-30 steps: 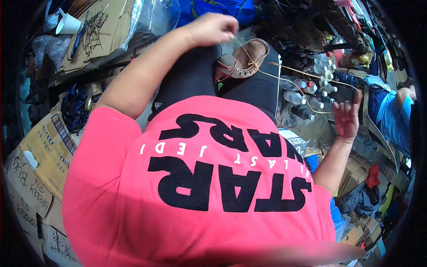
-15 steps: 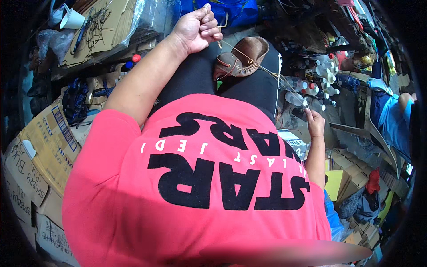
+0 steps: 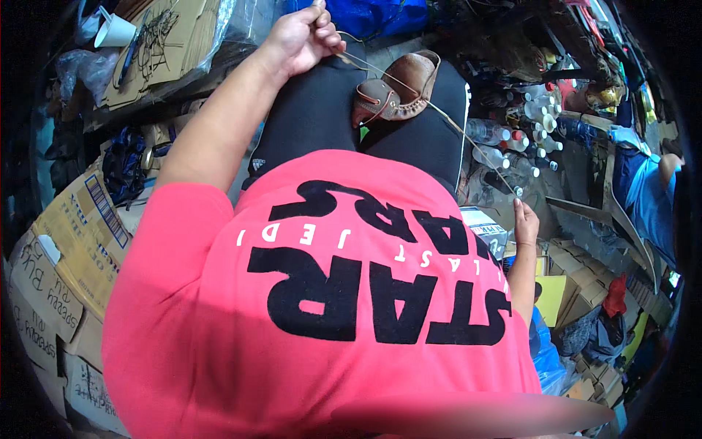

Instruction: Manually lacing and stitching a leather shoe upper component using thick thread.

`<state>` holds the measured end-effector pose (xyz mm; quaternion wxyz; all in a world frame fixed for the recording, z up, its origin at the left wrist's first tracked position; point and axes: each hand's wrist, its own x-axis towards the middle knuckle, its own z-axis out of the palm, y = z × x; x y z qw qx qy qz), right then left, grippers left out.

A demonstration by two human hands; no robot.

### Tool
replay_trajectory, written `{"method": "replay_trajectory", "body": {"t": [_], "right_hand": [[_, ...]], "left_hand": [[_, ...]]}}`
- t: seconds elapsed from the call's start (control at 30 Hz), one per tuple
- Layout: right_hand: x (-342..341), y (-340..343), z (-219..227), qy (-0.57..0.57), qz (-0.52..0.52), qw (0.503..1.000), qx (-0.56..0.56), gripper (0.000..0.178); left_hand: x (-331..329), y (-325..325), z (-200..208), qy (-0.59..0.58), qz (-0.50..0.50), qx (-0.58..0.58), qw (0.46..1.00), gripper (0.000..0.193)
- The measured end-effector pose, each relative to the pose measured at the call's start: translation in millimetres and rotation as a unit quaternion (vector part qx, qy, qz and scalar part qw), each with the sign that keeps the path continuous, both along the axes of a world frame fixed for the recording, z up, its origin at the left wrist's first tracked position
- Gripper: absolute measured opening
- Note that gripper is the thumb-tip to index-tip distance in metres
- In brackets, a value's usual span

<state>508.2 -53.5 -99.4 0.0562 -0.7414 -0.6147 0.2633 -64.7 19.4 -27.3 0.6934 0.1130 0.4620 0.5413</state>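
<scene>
A brown leather shoe (image 3: 414,79) with a reddish lace and a row of gathered stitches rests between my knees. A pale waxed thread (image 3: 468,139) runs taut from one hand to the other, meeting the shoe along its stitched edge. My left hand (image 3: 303,40), raised beyond my left thigh, is closed on one end of the thread, with a small tan piece of it showing by the fingers. Off to the right, my right hand (image 3: 525,223) pinches the other end. Whether either hand also holds a needle is too small to tell.
Several plastic bottles (image 3: 515,140) stand to the right. At the upper left, flat cardboard (image 3: 157,55) carries dark tangled cord and a white cup (image 3: 115,31). Cardboard boxes (image 3: 88,219) lie at the left. Someone in blue (image 3: 647,194) is at the far right.
My left hand has moved up and left, and my right hand slightly down and right. The thread has drawn out straighter between them. The shoe stays between my knees.
</scene>
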Motion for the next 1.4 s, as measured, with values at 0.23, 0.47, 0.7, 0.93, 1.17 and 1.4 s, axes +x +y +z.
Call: {"method": "replay_trajectory", "body": {"t": [0.23, 0.47, 0.7, 0.93, 1.17, 1.4], "right_hand": [[12.1, 25.6, 40.9, 0.301, -0.270, 0.915, 0.011, 0.054], [-209.4, 110.4, 92.1, 0.373, 0.194, 0.907, 0.021, 0.055], [-277.7, 130.0, 76.0, 0.226, 0.324, 0.918, -0.043, 0.044], [-276.6, 105.5, 68.5, 0.226, 0.245, 0.943, 0.019, 0.040], [-270.7, 65.1, 104.1, 0.209, 0.231, 0.944, 0.107, 0.036], [-267.7, 52.6, 102.8, 0.182, 0.353, 0.918, 0.008, 0.025]], "left_hand": [[-118.3, -43.8, 1.6, 0.720, -0.253, 0.121, 0.635, 0.035], [67.7, -67.9, 34.5, 0.724, -0.346, 0.339, 0.492, 0.055], [77.2, -62.9, 1.6, 0.747, -0.283, 0.427, 0.423, 0.033], [86.0, -72.8, -5.2, 0.735, -0.302, 0.401, 0.456, 0.037], [77.5, -48.9, 15.4, 0.623, -0.200, 0.398, 0.643, 0.031], [120.8, -10.5, -28.2, 0.569, -0.248, 0.349, 0.702, 0.037]]}}
